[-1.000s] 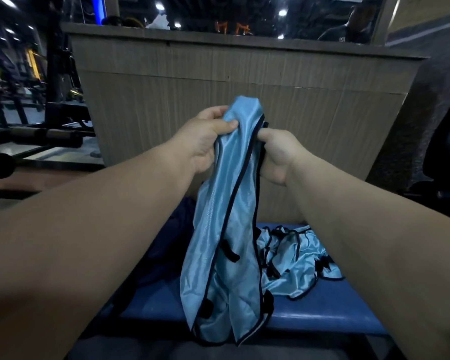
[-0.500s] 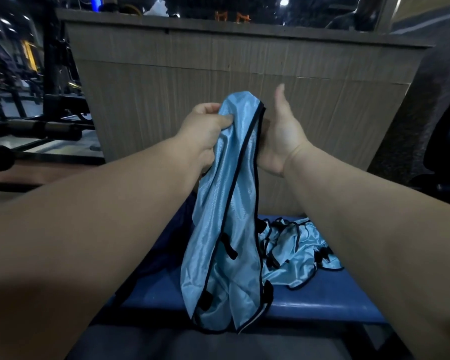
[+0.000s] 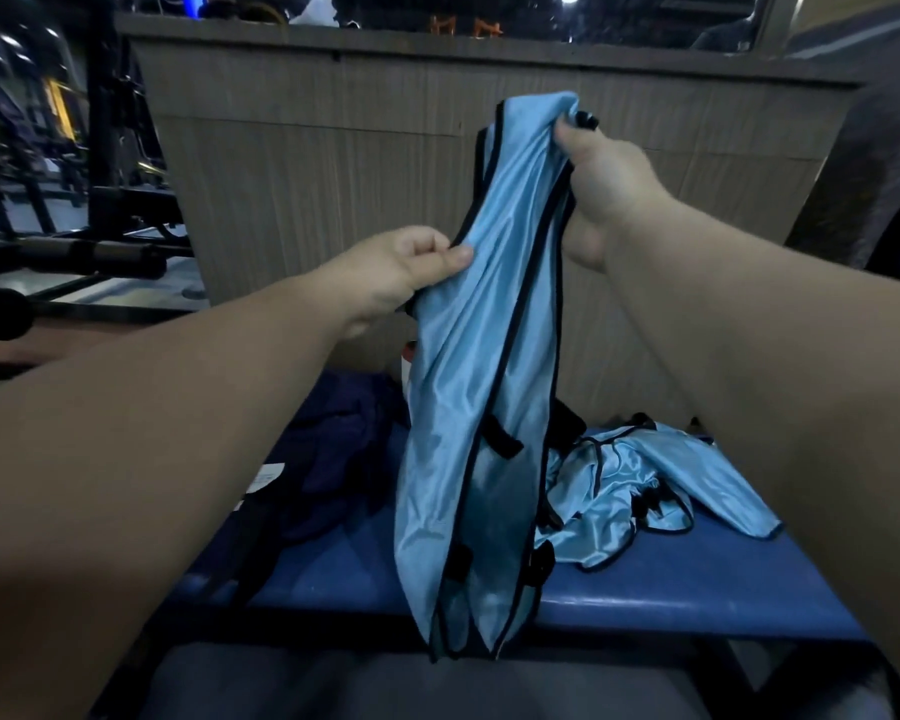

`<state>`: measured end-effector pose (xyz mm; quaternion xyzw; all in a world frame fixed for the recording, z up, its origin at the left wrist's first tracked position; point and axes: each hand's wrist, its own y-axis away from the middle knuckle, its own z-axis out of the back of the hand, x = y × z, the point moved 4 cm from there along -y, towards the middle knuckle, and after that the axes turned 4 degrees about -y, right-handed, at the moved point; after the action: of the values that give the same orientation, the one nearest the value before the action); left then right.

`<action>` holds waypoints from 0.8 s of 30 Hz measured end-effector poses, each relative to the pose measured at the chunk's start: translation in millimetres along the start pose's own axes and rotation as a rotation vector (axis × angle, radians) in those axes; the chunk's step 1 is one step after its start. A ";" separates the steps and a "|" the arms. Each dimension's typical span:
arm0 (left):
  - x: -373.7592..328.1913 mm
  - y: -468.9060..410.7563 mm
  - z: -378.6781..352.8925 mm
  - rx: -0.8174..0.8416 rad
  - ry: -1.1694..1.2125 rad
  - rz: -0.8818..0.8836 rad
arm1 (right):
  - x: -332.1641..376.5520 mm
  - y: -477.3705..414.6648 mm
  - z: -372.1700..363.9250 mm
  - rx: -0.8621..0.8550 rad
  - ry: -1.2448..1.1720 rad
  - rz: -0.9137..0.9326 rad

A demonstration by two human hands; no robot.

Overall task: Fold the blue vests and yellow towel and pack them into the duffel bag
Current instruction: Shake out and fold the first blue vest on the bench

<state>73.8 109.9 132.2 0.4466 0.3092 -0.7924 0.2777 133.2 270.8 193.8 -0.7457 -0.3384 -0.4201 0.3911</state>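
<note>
Now the right hand (image 3: 609, 184) clenches the top of a blue vest (image 3: 484, 356), which hangs lengthwise over the bench's (image 3: 697, 595) front edge. The left hand (image 3: 401, 267) pinches its black-trimmed side lower down. Half a second ago the left hand held the top and the right lay open against it. A dark duffel bag (image 3: 333, 459) sits at the bench's left end, partly behind the left forearm; its contents are too dark to make out. A second blue vest (image 3: 645, 491) lies crumpled towards the right end.
</note>
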 end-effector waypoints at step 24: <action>-65.7 3.7 84.9 -0.582 -1.602 -0.498 | 50.7 -16.7 17.1 -0.097 0.207 0.249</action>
<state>60.3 55.6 223.9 -0.4107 0.2992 -0.7943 0.3330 146.6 302.3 238.2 -0.7526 -0.1806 -0.4586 0.4366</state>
